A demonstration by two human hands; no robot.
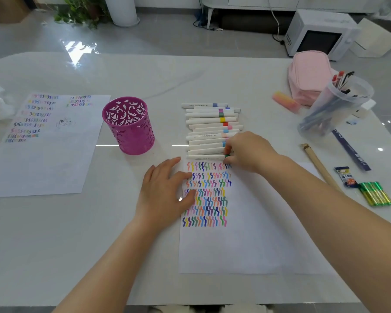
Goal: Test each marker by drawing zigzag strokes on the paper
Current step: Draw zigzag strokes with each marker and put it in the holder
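Markers: lay side by side in a loose pile just beyond the far edge of the paper; white barrels with coloured bands toward the right, and the right ends of the nearer ones were hidden behind the right hand.
Green marker: the one nearest the paper, lying along its far edge; only a bit of green showed at its right end.
Right hand: over the paper's far edge, fingers curled down and pinching the green marker's end; the knuckles covered most of the grip.
Left hand: lay flat with fingers loosely spread, holding nothing, on the paper's left edge, thumb over the strokes.
Zigzag strokes: rows in many colours filled the paper's far left part; some were covered by both hands.
Pink cup: left of the paper and beyond it; its inside was hard to see.
Second sheet: well left of the paper, its marks too small to read.
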